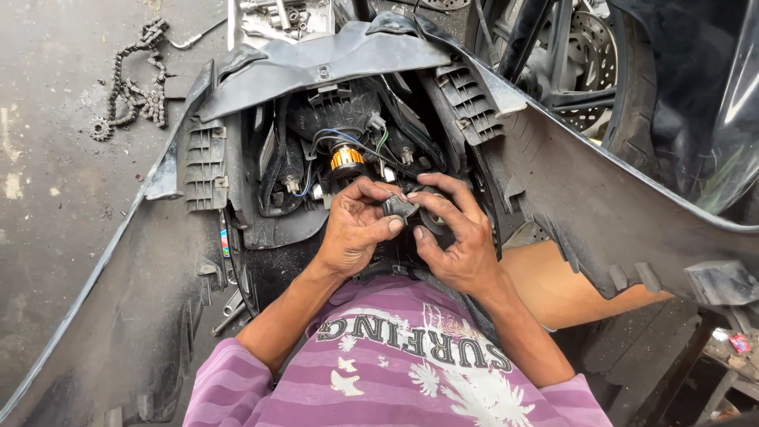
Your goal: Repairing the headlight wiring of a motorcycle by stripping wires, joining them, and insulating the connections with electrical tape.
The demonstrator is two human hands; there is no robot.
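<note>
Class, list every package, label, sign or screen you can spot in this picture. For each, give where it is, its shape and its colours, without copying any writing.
Sticker: on the inner fairing's left edge, left of the hands; narrow strip, red, blue and white.
Small packet: on a bench at the far right edge; flat, red and white.
Shirt print: across the purple striped shirt; white curved lettering with palm shapes.
No screens or signs.

Chain [134,75] on floor [47,158] far left, fairing [601,205] (inner side up) centre, wheel [624,71] behind right, bulb [346,158] inside fairing

Fairing panel [142,316]: matt, dusty black plastic. Bulb base [346,157]: shiny gold metal. Chain [134,87]: greasy metal. Floor [47,158]: rough concrete.
</note>
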